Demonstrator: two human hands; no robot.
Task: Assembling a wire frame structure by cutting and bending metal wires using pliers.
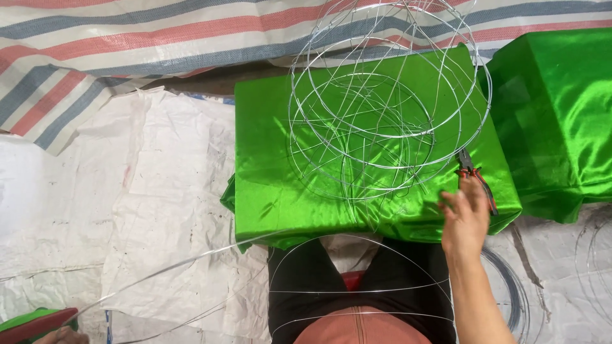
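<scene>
Two hands: right hand (464, 220) in full view, left hand (60, 334) only a sliver at the near-left corner.
Right grip: fingers curled loosely on the pliers (475, 178), which lie on the right end of the green satin-covered table (268, 185); a full grasp isn't clear, can't tell.
Left grip: mostly cut off, seems to pinch a long wire strand (166, 271) that runs right toward the lap; can't tell for sure.
Wire frame: round cage of wire hoops (382, 105) stands on the far half of the table, just left of the pliers.
Lap: a second wire hoop piece (360, 280) rests across the dark trousers, near side.
Around: white woven sacking (153, 191) on the floor, striped tarp (127, 38) far, second green-covered block (554, 114) right, wire coil (510, 293) on the floor near-right.
Risk 1: loose wire ends could snag or tear the satin.
Risk 2: a bump from the right arm could tip the light frame.
Risk 3: the long strand may spring and whip if let go.
Risk 4: pliers sit near the edge and could slide off.
</scene>
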